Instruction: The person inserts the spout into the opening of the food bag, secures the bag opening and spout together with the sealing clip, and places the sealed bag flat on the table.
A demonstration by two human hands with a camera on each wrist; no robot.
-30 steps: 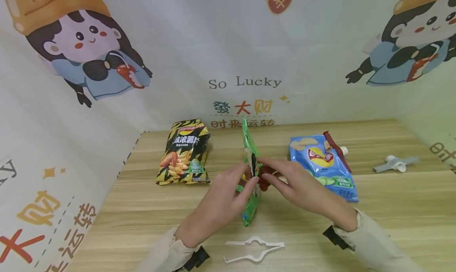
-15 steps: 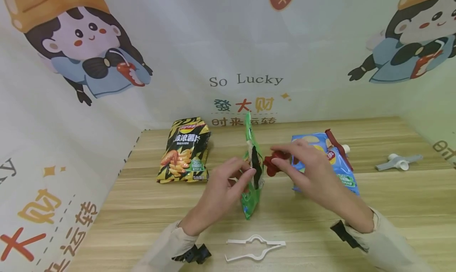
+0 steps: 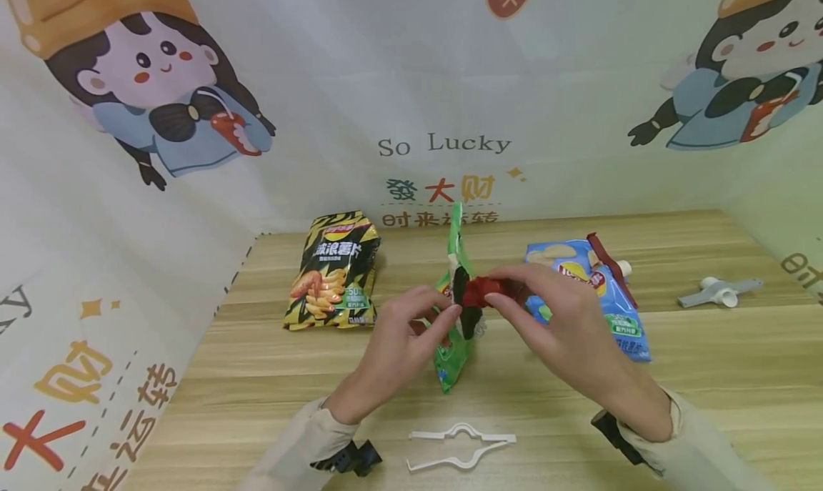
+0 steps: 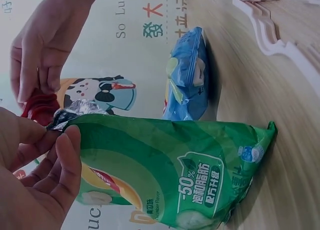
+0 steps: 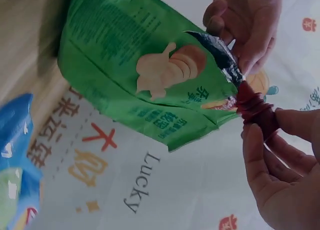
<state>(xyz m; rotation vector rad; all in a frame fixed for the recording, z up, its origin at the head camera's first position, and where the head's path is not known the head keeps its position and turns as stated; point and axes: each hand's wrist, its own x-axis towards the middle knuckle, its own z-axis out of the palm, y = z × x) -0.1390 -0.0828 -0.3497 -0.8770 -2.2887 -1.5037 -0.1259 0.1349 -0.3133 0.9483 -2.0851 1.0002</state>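
A green chip bag (image 3: pixel 454 362) stands on edge in the middle of the table, its torn top gaping to show a silvery and dark lining. My left hand (image 3: pixel 392 341) pinches the rim of that opening between thumb and fingers, as the left wrist view shows. On the other side, my right hand (image 3: pixel 566 326) holds a ridged red plastic piece (image 5: pixel 257 112) with its fingertips. The red piece's narrower end touches the bag's opening in the right wrist view; how deep it sits inside is hidden.
A black and yellow chip bag (image 3: pixel 334 276) lies on the left. At right is a blue chip bag (image 3: pixel 630 334) with a dark red bar clip (image 3: pixel 606 262) across it. Further right lies a grey clip with a white spout (image 3: pixel 720 292). An opened white clip (image 3: pixel 498 441) lies in front.
My right hand first drew away to the right with the red piece, then came back left to the bag's opening. The left hand keeps its pinch on the bag.
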